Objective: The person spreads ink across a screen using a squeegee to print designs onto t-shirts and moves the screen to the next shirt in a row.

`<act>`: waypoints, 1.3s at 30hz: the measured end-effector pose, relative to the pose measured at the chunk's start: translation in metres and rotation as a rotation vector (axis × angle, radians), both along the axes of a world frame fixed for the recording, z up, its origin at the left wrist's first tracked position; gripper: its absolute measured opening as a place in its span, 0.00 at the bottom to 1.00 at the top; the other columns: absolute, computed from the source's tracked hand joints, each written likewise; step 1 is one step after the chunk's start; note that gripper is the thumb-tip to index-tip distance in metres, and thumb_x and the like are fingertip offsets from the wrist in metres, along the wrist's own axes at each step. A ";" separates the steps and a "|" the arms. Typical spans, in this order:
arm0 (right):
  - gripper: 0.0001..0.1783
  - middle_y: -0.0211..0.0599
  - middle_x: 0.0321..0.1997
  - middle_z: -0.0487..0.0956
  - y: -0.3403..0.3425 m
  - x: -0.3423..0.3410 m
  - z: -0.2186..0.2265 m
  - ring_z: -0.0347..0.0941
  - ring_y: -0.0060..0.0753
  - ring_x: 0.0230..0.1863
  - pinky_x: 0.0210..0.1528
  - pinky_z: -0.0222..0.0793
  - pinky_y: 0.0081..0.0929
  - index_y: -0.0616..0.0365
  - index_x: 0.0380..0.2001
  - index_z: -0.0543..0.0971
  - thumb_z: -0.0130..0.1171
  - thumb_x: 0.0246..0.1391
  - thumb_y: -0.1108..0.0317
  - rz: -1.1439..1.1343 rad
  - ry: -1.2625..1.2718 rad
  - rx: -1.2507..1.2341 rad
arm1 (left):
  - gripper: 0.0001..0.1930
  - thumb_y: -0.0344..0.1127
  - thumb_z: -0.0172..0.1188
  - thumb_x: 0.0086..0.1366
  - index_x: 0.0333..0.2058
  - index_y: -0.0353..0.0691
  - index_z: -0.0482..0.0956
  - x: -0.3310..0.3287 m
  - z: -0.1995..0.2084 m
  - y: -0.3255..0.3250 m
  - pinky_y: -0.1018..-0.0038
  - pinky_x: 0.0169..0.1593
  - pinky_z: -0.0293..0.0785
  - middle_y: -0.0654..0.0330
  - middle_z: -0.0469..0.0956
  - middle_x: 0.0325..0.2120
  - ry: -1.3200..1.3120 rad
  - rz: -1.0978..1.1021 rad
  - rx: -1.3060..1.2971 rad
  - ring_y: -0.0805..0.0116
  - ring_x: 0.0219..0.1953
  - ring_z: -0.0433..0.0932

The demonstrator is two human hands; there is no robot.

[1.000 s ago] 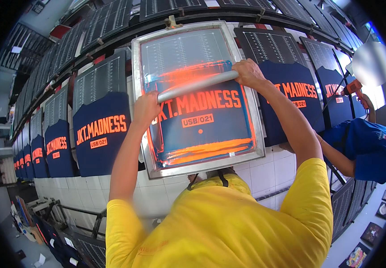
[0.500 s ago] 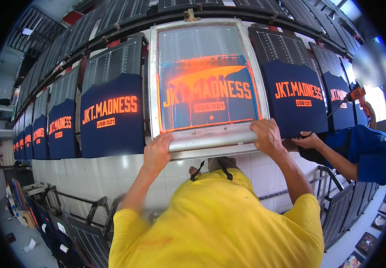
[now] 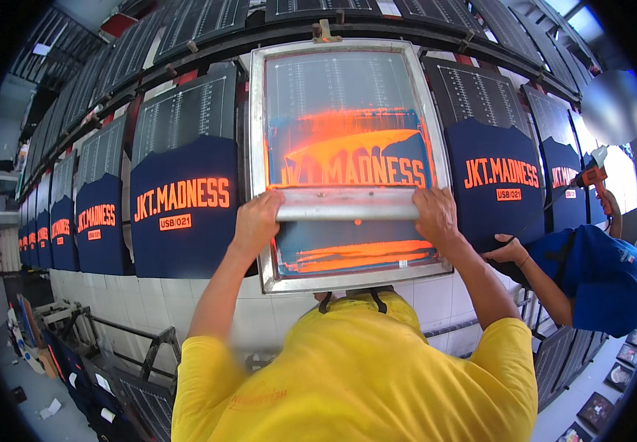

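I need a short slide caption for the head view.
Both hands, left hand and right hand, hold a squeegee across an orange-inked printing screen.

To the left of our grip on the bar we see a navy T-shirt with orange lettering (image 3: 182, 210) stretched on its dark gridded board (image 3: 178, 118), and further left a row of the same shirts (image 3: 75, 225) running away along the long bench. To the right of the grip lies another navy printed shirt (image 3: 497, 180). Beyond it a co-worker in a blue shirt (image 3: 602, 276) lays one hand (image 3: 506, 252) on that shirt's edge and holds an orange heat gun (image 3: 592, 175). Below the grip runs a white tiled wall (image 3: 97, 298).
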State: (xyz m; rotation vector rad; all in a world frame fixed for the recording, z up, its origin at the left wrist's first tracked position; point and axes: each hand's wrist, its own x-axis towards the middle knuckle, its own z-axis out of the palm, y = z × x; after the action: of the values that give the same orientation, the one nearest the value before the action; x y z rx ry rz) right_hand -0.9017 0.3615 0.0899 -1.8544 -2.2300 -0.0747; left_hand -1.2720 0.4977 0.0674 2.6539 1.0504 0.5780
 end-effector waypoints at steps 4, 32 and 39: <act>0.11 0.39 0.27 0.76 0.058 0.016 -0.002 0.73 0.43 0.35 0.41 0.63 0.40 0.57 0.23 0.74 0.63 0.31 0.78 -0.005 0.034 0.073 | 0.16 0.18 0.57 0.44 0.35 0.38 0.78 0.017 0.000 0.063 0.60 0.41 0.78 0.52 0.81 0.34 0.045 0.004 -0.022 0.52 0.37 0.81; 0.19 0.36 0.37 0.79 -0.105 -0.007 -0.002 0.74 0.39 0.37 0.39 0.64 0.36 0.58 0.29 0.75 0.62 0.26 0.79 -0.020 0.103 0.071 | 0.16 0.19 0.59 0.46 0.37 0.36 0.80 -0.012 -0.001 -0.127 0.71 0.43 0.81 0.56 0.82 0.40 0.043 0.037 0.070 0.59 0.44 0.82; 0.20 0.39 0.38 0.79 -0.029 0.024 -0.014 0.73 0.39 0.38 0.38 0.64 0.37 0.58 0.29 0.74 0.62 0.24 0.79 0.005 0.074 0.086 | 0.17 0.19 0.57 0.46 0.37 0.38 0.79 0.016 -0.001 -0.044 0.70 0.43 0.80 0.56 0.82 0.40 0.082 0.028 0.108 0.60 0.45 0.82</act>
State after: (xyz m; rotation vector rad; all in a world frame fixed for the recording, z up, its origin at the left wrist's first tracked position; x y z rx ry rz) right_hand -0.8777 0.3327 0.0759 -1.7771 -2.1474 -0.0976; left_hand -1.2559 0.4537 0.0659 2.7819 1.1108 0.5503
